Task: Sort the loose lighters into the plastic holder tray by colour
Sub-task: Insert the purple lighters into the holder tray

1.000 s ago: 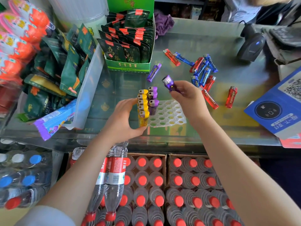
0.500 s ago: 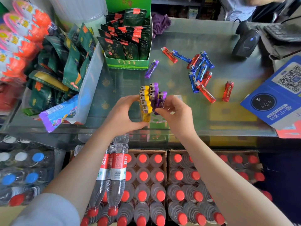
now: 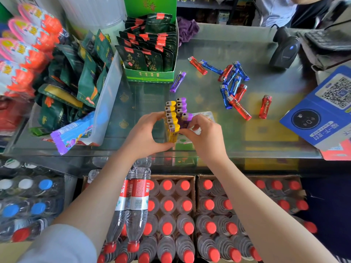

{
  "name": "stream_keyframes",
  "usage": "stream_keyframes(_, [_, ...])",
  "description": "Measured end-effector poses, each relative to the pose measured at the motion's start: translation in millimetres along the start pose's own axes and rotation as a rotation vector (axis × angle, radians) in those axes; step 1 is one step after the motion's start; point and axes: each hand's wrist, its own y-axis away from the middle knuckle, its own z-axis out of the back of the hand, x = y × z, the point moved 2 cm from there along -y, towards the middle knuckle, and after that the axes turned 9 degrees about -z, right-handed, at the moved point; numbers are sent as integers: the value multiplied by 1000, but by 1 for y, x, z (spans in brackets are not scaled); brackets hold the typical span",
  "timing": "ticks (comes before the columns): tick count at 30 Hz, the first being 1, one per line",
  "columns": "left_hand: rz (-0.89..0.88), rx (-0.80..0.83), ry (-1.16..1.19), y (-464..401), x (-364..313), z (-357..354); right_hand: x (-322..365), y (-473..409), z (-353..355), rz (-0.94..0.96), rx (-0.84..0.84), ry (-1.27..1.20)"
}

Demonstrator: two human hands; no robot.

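your left hand (image 3: 144,135) is closed around the near side of the plastic holder tray (image 3: 206,115), steadying it on the glass counter (image 3: 209,44). your right hand (image 3: 204,133) is pinched on a purple lighter (image 3: 185,120), seating it upright beside the purple row; the yellow row (image 3: 171,118) stands just left of it. the tray looks thin and light and would likely slide unless braced. the lighters are judged light, rigid and smooth: grip the body low, below the metal cap. one loose purple lighter (image 3: 177,82) lies near the green carton (image 3: 150,75); red and blue lighters (image 3: 234,82) lie farther right. carton packets show "2" and chinese characters; lighter print is unreadable.
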Motion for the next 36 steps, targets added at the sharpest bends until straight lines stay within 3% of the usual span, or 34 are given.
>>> stream_keyframes(5, [-7,5,5,0,0,0,-2,-1,1,47,76,133])
stream_keyframes(10, [-19,5,27,0,5,-2,-2,2,-1,34,37,319])
stream_keyframes(15, [-28,13,7,0,6,-3,-8,-18,22,91,288,233])
stream_keyframes(20, [-32,20,-10,-2,7,-3,-15,-56,24,-10,95,172])
stream_keyframes(29, [-73,-13,-13,-4,14,-5,12,-119,-31,73,283,451])
stream_keyframes(36, [-74,-6,-3,-5,15,-5,5,-130,-29,90,76,600])
